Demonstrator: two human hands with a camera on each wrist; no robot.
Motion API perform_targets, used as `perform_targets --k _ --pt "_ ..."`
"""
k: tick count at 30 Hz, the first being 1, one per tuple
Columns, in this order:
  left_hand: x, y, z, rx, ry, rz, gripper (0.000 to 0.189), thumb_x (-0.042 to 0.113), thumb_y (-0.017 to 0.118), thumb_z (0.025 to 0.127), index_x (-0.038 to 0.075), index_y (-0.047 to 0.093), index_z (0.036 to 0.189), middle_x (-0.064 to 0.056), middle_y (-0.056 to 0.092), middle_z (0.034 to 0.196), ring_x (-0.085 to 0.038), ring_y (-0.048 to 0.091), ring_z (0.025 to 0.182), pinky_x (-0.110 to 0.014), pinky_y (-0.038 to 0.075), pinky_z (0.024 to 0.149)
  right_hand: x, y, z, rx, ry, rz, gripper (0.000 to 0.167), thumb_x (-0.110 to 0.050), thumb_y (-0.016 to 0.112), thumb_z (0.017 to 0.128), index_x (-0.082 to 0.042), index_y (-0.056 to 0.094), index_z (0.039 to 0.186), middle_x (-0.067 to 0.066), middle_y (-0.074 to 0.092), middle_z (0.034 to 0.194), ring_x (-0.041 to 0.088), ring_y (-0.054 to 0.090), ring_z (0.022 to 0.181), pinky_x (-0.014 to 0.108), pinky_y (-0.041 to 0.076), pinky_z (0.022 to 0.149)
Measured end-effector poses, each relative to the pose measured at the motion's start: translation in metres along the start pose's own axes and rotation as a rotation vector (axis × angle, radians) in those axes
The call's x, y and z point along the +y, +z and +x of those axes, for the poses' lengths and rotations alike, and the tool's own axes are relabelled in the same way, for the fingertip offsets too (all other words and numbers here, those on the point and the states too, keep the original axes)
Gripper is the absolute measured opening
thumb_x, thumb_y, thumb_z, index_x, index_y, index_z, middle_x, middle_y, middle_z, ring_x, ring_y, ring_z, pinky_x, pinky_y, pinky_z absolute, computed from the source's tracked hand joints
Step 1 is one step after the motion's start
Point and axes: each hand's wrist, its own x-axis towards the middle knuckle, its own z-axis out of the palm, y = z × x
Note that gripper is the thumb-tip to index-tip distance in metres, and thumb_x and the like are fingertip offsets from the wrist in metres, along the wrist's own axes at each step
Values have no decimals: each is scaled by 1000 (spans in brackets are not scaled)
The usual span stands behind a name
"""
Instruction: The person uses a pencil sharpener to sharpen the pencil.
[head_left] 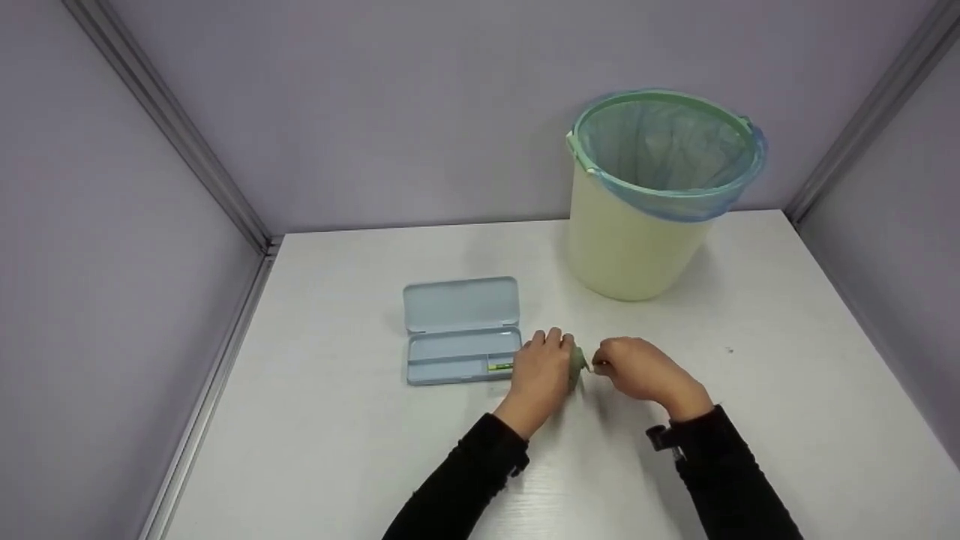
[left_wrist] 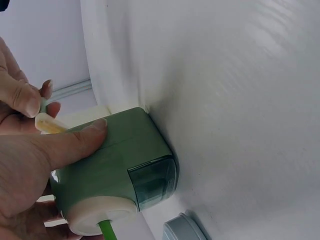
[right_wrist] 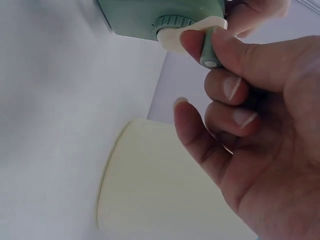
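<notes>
On the far left, a grey wall panel [head_left: 112, 300] is bordering the white tabletop [head_left: 337, 450]. Next, a pale blue pencil case [head_left: 442, 371] is lying open, its lid [head_left: 461, 304] resting back towards the rear wall [head_left: 375, 112]. A yellow-and-green stick [head_left: 501, 367] is showing over the case's right end; I cannot tell whether it is lying inside or hanging above.

Just right of the case, the left hand [head_left: 541, 373], coming out of a black sleeve [head_left: 465, 480], is holding a green pencil sharpener [left_wrist: 120, 145]; its grip is closing around the body, the thumb lying along one face. The sharpener is sitting between the two hands, near the case, and a green pencil [left_wrist: 108, 231] is sticking into its round cream front [left_wrist: 85, 215]. A dark see-through drawer [left_wrist: 152, 182] is showing on its side.

Further right, the right hand [head_left: 645, 367] is pinching the green knob [right_wrist: 210, 52] of the cream crank [right_wrist: 172, 40]; its grip is narrow, thumb and forefinger meeting on the knob, while the other fingers are bending loosely nearby.

Behind the right hand, well apart from it, a pale yellow bin [head_left: 630, 247] is standing upright on the tabletop, a blue bag [head_left: 675, 204] folding over its green rim [head_left: 660, 95].
</notes>
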Motion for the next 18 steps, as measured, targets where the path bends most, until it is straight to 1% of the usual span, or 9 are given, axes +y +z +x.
perform_targets --k 4,8,10,18 --pt "0 1 -1 16 8 3 32 18 69 84 16 69 116 -1 61 102 -18 58 88 -29 50 68 1 -4 4 70 6 -25 4 -4 69 89 -2 73 88 1 63 79 23 64 77 41 52 71" --pt "0 0 -1 15 8 -7 33 18 70 84 17 69 117 -1 61 101 -19 58 88 -29 50 67 4 -5 9 128 22 -31 5 -5 69 89 -3 73 92 2 64 83 25 65 80 42 52 73" --pt "0 -1 -1 7 6 -12 35 18 71 83 17 69 117 -1 61 102 -19 58 88 -29 50 67 5 -5 12 142 29 -30 6 -4 69 89 -4 74 92 2 64 84 25 65 81 43 52 73" --pt "-3 -3 0 -41 17 -17 37 17 71 85 15 67 122 -2 60 106 -19 58 91 -29 50 69 10 -5 21 170 36 -60 6 -6 70 88 -7 75 91 0 64 83 24 65 79 42 51 70"
